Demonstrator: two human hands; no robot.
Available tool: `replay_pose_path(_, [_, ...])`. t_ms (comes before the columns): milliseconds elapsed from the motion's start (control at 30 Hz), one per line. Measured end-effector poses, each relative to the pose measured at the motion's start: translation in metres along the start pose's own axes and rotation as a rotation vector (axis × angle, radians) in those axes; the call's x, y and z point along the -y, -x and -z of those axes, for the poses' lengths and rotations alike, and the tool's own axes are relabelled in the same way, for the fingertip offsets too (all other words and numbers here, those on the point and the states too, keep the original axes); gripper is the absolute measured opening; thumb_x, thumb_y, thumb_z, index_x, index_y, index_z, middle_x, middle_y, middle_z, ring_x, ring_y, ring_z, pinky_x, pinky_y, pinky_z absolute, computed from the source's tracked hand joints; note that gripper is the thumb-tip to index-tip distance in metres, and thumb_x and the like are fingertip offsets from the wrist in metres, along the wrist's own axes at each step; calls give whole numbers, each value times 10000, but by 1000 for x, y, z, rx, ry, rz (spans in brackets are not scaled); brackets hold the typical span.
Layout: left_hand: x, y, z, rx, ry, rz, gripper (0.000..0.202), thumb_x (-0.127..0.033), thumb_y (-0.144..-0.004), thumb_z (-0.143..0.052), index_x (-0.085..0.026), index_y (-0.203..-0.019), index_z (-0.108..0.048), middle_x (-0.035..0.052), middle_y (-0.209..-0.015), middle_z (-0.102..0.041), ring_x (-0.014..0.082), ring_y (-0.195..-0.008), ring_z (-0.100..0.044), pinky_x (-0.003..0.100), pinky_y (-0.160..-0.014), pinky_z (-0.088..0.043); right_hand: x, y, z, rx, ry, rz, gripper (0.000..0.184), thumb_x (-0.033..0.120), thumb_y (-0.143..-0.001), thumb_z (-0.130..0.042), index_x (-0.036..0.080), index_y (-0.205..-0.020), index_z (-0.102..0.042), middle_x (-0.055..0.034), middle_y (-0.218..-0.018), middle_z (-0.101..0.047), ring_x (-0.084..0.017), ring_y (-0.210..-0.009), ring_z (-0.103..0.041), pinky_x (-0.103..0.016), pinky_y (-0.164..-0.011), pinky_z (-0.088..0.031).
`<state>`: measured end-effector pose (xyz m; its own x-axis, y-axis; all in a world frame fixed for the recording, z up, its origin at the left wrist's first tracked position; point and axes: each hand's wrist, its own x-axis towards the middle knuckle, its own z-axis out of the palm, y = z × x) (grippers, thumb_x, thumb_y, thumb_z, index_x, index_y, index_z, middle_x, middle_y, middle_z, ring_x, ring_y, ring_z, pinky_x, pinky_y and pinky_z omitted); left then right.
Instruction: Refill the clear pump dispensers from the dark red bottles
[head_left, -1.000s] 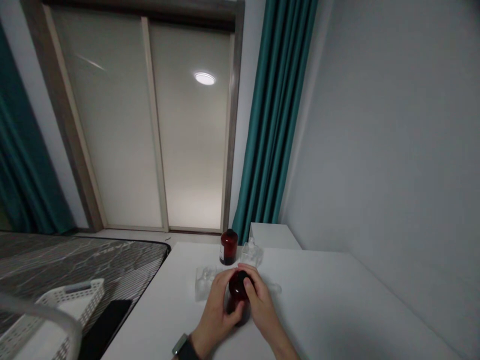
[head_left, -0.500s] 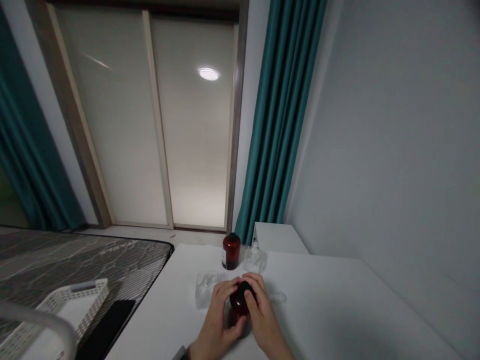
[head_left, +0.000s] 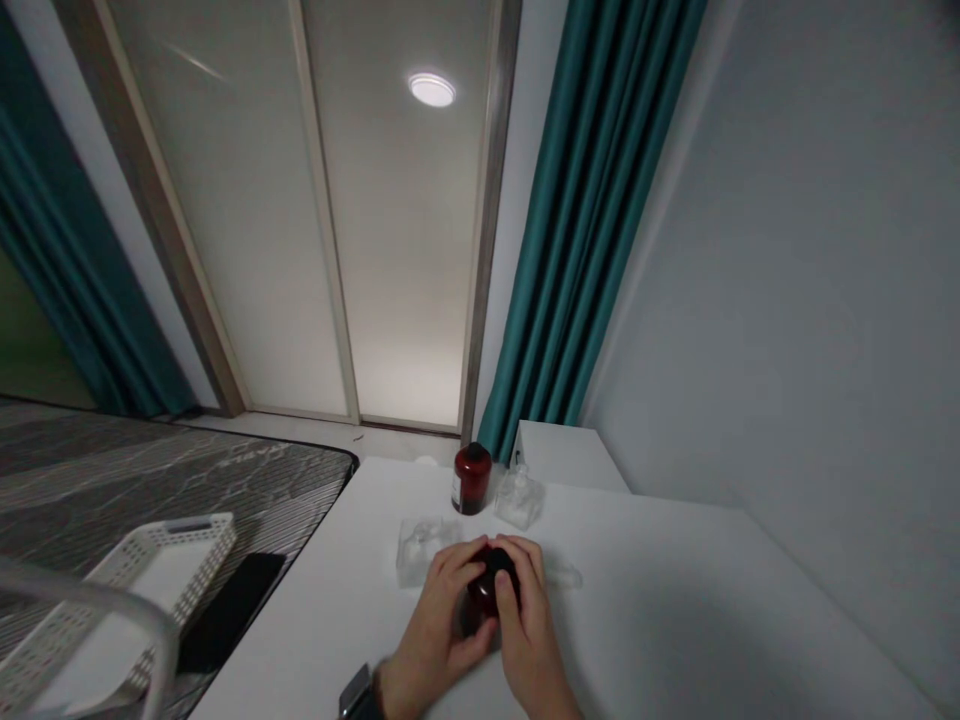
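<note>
A small dark red bottle (head_left: 482, 595) with a black cap stands on the white table (head_left: 675, 620), close in front of me. My left hand (head_left: 439, 625) wraps around the bottle's left side. My right hand (head_left: 525, 620) covers the right side, its fingers closed on the black cap. A second dark red bottle (head_left: 472, 479) stands farther back. Beside it sits a clear glass bottle (head_left: 519, 498). Another clear container (head_left: 418, 550) lies just left of my hands.
A white perforated basket (head_left: 150, 560) and a flat black object (head_left: 229, 610) rest on the grey patterned mattress (head_left: 150, 480) at the left. A low white cabinet (head_left: 570, 455) stands behind the table, by the teal curtain (head_left: 585, 230). A grey wall runs along the right.
Both hands have stayed on the bottle, and the right-hand fingers have shifted over the cap. The view has tilted and moved, so everything sits slightly higher and further right.
</note>
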<state>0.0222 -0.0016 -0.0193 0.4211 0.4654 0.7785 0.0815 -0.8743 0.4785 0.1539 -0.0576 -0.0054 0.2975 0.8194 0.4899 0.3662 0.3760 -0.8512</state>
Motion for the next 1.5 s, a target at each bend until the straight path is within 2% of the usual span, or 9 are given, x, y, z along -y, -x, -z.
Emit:
replay_pose_path(200, [2,5,-1,13,-54,6,528,-122,-868,-568,-223,-1363,-414,182,-1405,-488,301,-1294,-497,500,-1012,-483,0,1,2,-2,22,34,338,375,-1032,-405,273,-1307,-571,-100,-1252,-576,-244,-1203,-569,-398,-1019,-499])
replay_pose_path(400, [3,6,1,14,-76,5,510,-164,-877,-593,-241,-1357,-440,159,-1341,-545,295,-1235,-552,490,-990,-513,-1,0,1,-46,27,67,306,365,-1024,-416,252,-1231,-610,-109,-1208,-593,-257,-1172,-581,-421,-1006,-505])
replay_pose_path(667, [-5,3,8,25,-93,33,485,-154,-882,-606,-244,-1340,-474,157,-1339,-577,295,-1226,-575,483,-993,-513,-1,-2,1,-43,8,58,274,355,-1014,-439,250,-1196,-614,-103,-1181,-596,-255,-1144,-590,-414,-991,-502])
replay_pose_path(1033, [3,10,-1,9,-64,40,529,-148,-859,-592,-252,-1357,-450,151,-1327,-565,304,-1215,-569,497,-968,-519,-1,-1,2,-44,1,52,280,369,-1009,-444,257,-1189,-627,-99,-1182,-613,-258,-1140,-600,-411,-985,-517])
replay_pose_path(1200, [-1,6,0,-1,-117,6,507,-161,-853,-593,-226,-1337,-456,158,-1306,-574,300,-1187,-580,471,-954,-511,-1,-1,3,-29,1,56,282,368,-1016,-426,261,-1197,-615,-102,-1196,-602,-253,-1165,-586,-411,-1000,-510])
replay_pose_path(1333, [-2,-4,17,36,-192,-52,558,-195,-853,-573,-203,-1388,-412,157,-1299,-584,311,-1182,-572,491,-979,-475,-4,-1,2,-24,-1,54,281,373,-1017,-434,257,-1204,-609,-103,-1194,-597,-248,-1167,-582,-408,-1005,-496])
replay_pose_path(1400, [4,-9,33,-24,-260,-38,557,-201,-868,-563,-215,-1400,-399,152,-1327,-553,316,-1207,-546,499,-998,-461,-6,1,2,-22,-3,54,283,377,-1015,-442,253,-1203,-613,-104,-1200,-602,-251,-1170,-583,-410,-1008,-487])
replay_pose_path(1467, [15,-14,52,-120,-338,91,515,-211,-898,-555,-223,-1392,-408,150,-1339,-524,319,-1231,-519,509,-1016,-454,-8,2,3,-12,-12,45,303,392,-1019,-431,250,-1214,-615,-104,-1227,-605,-255,-1199,-571,-415,-1026,-471])
replay_pose_path(1500, [22,-16,61,-123,-366,153,502,-244,-906,-570,-220,-1384,-420,153,-1343,-514,328,-1243,-506,527,-1031,-444,-10,3,4,-5,-22,32,320,402,-1024,-418,250,-1231,-610,-104,-1252,-605,-256,-1221,-561,-417,-1038,-462])
